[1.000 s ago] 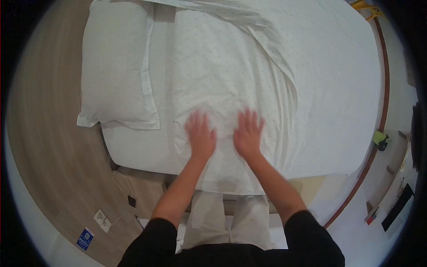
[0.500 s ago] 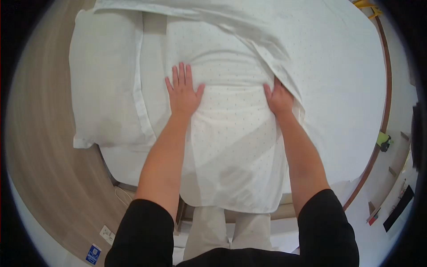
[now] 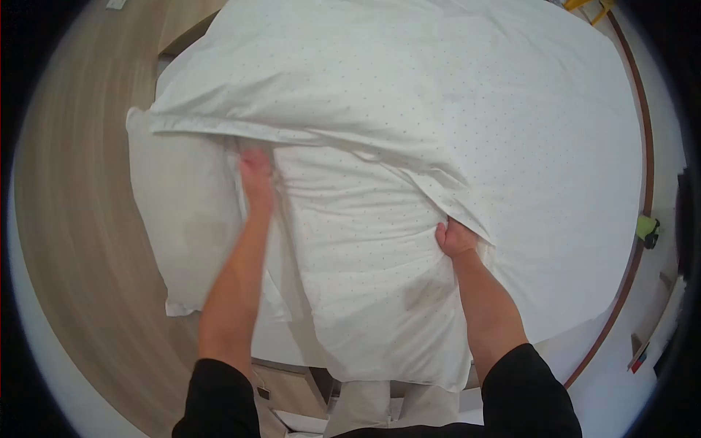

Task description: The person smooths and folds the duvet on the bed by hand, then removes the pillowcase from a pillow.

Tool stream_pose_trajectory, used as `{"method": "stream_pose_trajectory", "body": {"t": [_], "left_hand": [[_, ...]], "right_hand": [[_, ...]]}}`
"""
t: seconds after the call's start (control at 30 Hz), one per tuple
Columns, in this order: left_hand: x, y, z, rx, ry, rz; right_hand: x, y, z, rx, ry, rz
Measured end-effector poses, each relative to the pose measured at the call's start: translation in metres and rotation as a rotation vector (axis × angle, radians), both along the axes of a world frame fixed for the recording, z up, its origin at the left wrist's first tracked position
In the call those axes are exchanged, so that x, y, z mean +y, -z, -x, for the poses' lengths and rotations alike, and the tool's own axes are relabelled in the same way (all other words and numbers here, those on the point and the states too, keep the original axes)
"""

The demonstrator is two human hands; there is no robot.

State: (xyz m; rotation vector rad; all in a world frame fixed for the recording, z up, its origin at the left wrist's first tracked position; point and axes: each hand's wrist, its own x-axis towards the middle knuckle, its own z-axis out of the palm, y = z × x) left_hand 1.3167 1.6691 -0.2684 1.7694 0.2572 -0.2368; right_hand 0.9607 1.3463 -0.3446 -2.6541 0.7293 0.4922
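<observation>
Fingers of the right hand were out of our sight in the head view, tucked under the edge of the dotted white cover right of centre; only the thumb showed, so we could not tell whether they gripped it. Left of centre, motion blur smeared the left hand near that edge, and we could not make out its fingers' state. At frame left, the cover hid part of the pillow.
</observation>
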Motion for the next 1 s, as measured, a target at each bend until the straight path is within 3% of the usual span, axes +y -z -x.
{"method": "stream_pose_trajectory", "body": {"t": [0.03,0.1,0.17,0.23,0.33,0.47,0.53,0.6,0.63,0.8,0.87,1.0], "left_hand": [[-0.023,-0.048,-0.043,0.235,-0.047,0.41],[-0.046,-0.052,-0.119,0.216,-0.062,0.733],[-0.116,-0.106,-0.141,-0.006,-0.191,0.394],[-0.17,-0.132,-0.177,-0.18,-0.084,0.36],[-0.276,-0.192,-0.19,-0.271,0.26,0.213],[-0.376,-0.248,-0.148,-0.181,0.796,-0.005],[-0.386,-0.197,-0.146,-0.73,0.768,-0.46],[-0.334,-0.152,-0.083,-0.99,0.685,-0.494],[-0.294,-0.114,-0.039,-0.911,0.641,-0.51],[-0.047,-0.059,0.23,-0.13,0.694,-1.087],[0.002,-0.046,0.291,0.09,0.775,-1.261],[0.037,0.011,0.309,-0.189,0.717,-1.169]], "right_hand": [[-0.002,-0.004,-0.002,0.022,-0.003,-0.011],[-0.003,-0.008,-0.006,0.034,-0.019,-0.009],[-0.006,-0.01,-0.007,0.014,-0.016,-0.059],[-0.006,-0.015,-0.01,-0.025,-0.013,-0.115],[-0.006,-0.028,-0.017,-0.057,-0.012,-0.093],[-0.015,-0.023,-0.02,-0.37,-0.099,-0.109],[-0.016,-0.029,-0.022,-0.397,-0.14,-0.033],[-0.016,-0.029,-0.022,-0.407,-0.134,-0.044],[-0.017,-0.029,-0.022,-0.413,-0.132,-0.047],[-0.021,-0.029,-0.025,-0.428,-0.122,-0.044],[-0.011,-0.031,-0.016,-0.422,-0.13,-0.06],[-0.014,-0.024,-0.022,-0.46,-0.132,-0.008]]}}
